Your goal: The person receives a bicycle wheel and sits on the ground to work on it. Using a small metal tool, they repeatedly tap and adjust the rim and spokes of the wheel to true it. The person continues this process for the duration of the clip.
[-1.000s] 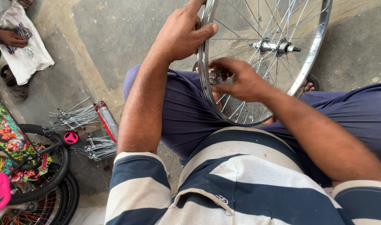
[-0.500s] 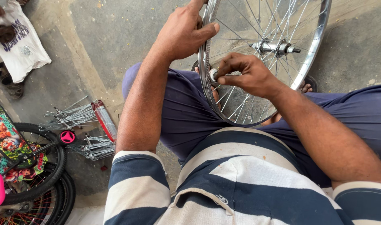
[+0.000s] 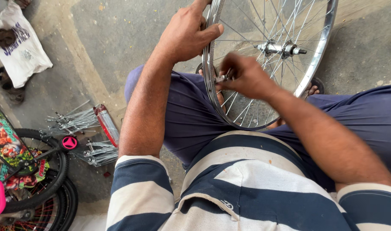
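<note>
Right hand (image 3: 246, 77): fingers pinched shut on a small metal tool, likely a spoke key (image 3: 222, 78) (blurred, so the exact kind is unsure). The tool tip sits against the inner side of the wheel rim (image 3: 209, 81), at the rim's left edge where spokes (image 3: 255, 38) meet it. This hand works from inside the wheel, reaching leftward to the rim.

Left hand (image 3: 188, 33): wrapped closed over the outside of the same rim, just above the tool, thumb across the rim face. It is the steadying hand; the right is nearer the work point.

Bicycle wheel: bare, no tyre, standing roughly upright between the person's knees, its axle and hub (image 3: 279, 48) pointing sideways, right of both hands.

Left of the wheel, well apart on the concrete floor (image 3: 118, 38): loose bundles of spare spokes (image 3: 73, 122) beside a red tube-like packet (image 3: 106, 125). Further left, tyred wheels of a child's bicycle (image 3: 41, 179) (colourful frame panel). A white bag (image 3: 22, 53) lies at the far upper left; contents not visible.
</note>
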